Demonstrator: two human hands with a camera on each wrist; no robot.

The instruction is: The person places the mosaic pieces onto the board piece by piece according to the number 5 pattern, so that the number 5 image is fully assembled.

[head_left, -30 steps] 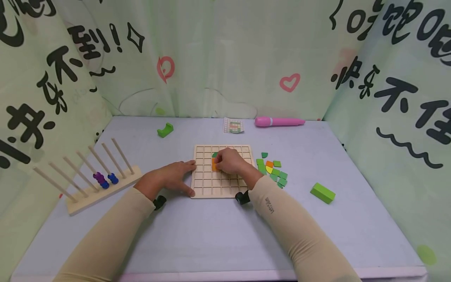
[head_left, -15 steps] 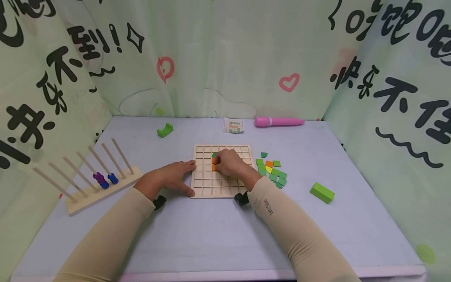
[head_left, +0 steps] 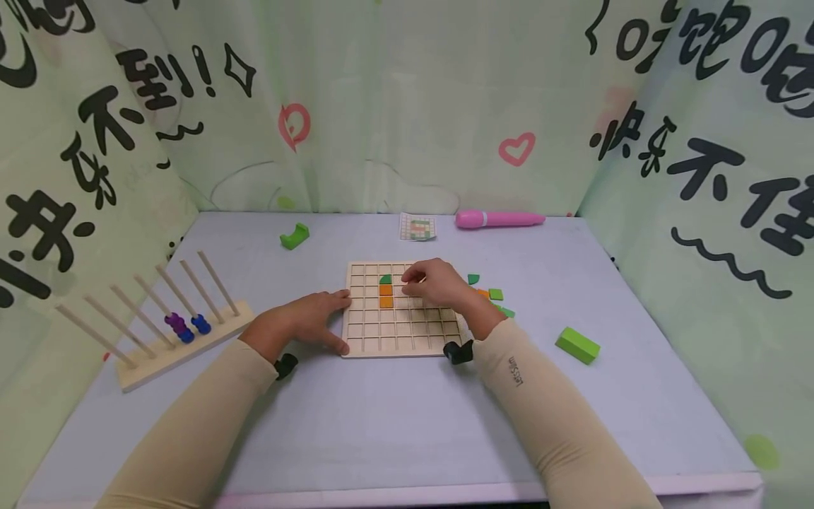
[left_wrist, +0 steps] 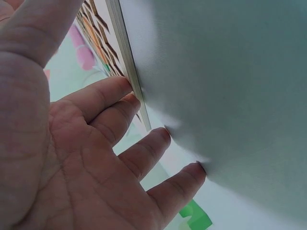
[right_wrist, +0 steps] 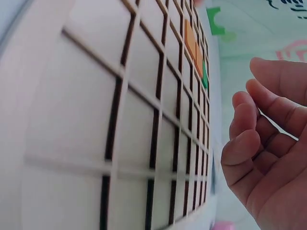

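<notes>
A wooden grid board (head_left: 407, 343) lies on the table before me. In one column sit a green rounded tile (head_left: 385, 279), an orange tile (head_left: 385, 290) and a second orange tile (head_left: 386, 302). My left hand (head_left: 299, 322) spreads along the board's left side; in the left wrist view its straight fingers (left_wrist: 112, 91) reach the edge and the tabletop. Over the upper right of the grid hovers my right hand (head_left: 439, 283), fingers loosely bent, thumb and index finger apart with nothing between them. In the right wrist view that hand (right_wrist: 273, 143) stands clear of the grid.
Loose green tiles (head_left: 496, 294) lie right of the board, partly hidden by the right wrist. A patterned card (head_left: 417, 227) and a pink pen (head_left: 499, 219) are behind it. At left stands a peg rack (head_left: 184, 350) with beads; a green block (head_left: 577, 345) is at right.
My right hand has let go of the lower orange tile and moved right, uncovering both orange tiles. The left hand stays at the board's edge. The head view has shifted slightly.
</notes>
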